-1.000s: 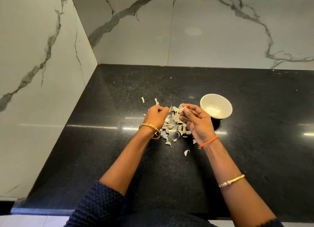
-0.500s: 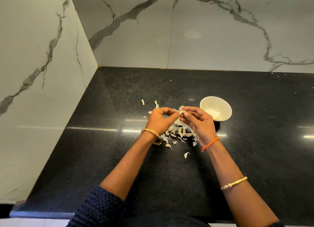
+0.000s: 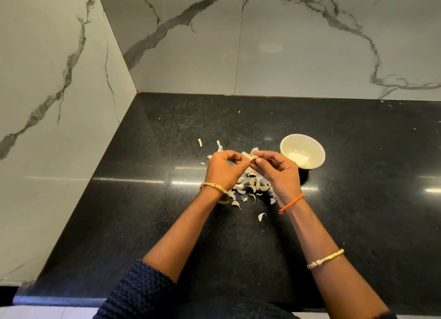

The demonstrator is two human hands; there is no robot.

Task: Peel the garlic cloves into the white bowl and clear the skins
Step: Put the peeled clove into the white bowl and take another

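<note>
My left hand [image 3: 225,169] and my right hand [image 3: 276,173] meet above a heap of garlic skins and cloves [image 3: 253,187] on the black counter. Both pinch one small garlic clove [image 3: 253,157] between fingertips and thumbs. The white bowl [image 3: 302,151] stands just right of my right hand, with a few pale peeled pieces at its bottom. Loose skins [image 3: 261,216] lie scattered in front of the heap and behind it [image 3: 200,142].
The black granite counter [image 3: 358,199] runs into a corner of marble walls at the left [image 3: 59,128] and the back [image 3: 286,56]. Its front edge [image 3: 59,299] is near my body.
My left hand has risen from the heap to join my right hand on the clove. The camera view has tipped slightly, shifting the scene down.
</note>
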